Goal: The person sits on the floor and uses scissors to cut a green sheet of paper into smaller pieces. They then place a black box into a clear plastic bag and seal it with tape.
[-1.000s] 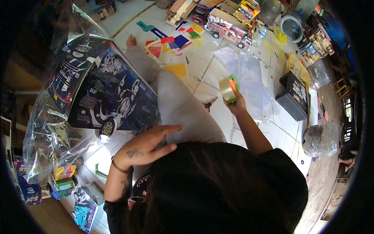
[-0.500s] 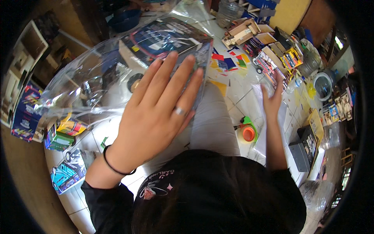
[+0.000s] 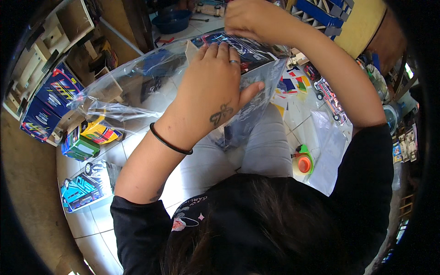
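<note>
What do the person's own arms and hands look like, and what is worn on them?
Both forearms are bare, with black sleeves pushed up near the elbows. The left hand has a dark tattoo on its back, a ring on one of its fingers, and a thin black band at the wrist. The right hand shows no jewellery.

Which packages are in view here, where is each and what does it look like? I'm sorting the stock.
Clear plastic bag: on the lap, under the left hand, around a dark blue printed box.
Blue boxes: far left, stacked.
Green and yellow boxes: left floor.
Teal box: lower left, flat.
</note>
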